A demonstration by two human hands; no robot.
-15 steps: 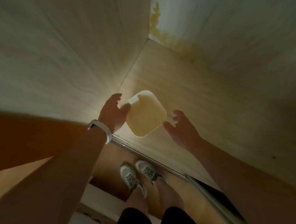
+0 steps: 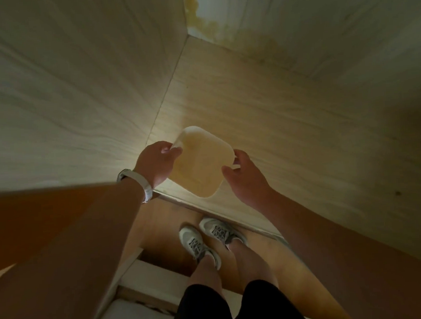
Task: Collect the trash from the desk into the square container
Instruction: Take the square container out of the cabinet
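Note:
A pale cream square container (image 2: 201, 161) with rounded corners is held between both my hands, close to the front edge of a light wooden shelf board (image 2: 264, 120). My left hand (image 2: 156, 165), with a white band on the wrist, grips its left rim with fingers curled over the edge. My right hand (image 2: 244, 178) holds its right side, thumb at the rim. No trash shows in this view; the container's inside looks bare.
Light wood panels (image 2: 70, 89) close in on the left and at the back right, with a yellowish stain (image 2: 204, 20) in the far corner. A metal rail (image 2: 233, 220) runs along the shelf's front edge. Below are my legs and grey sneakers (image 2: 210, 236) on a brown floor.
Both hands have closed in on the container and taken hold of it; before, they were open beside it, the right hand apart from it.

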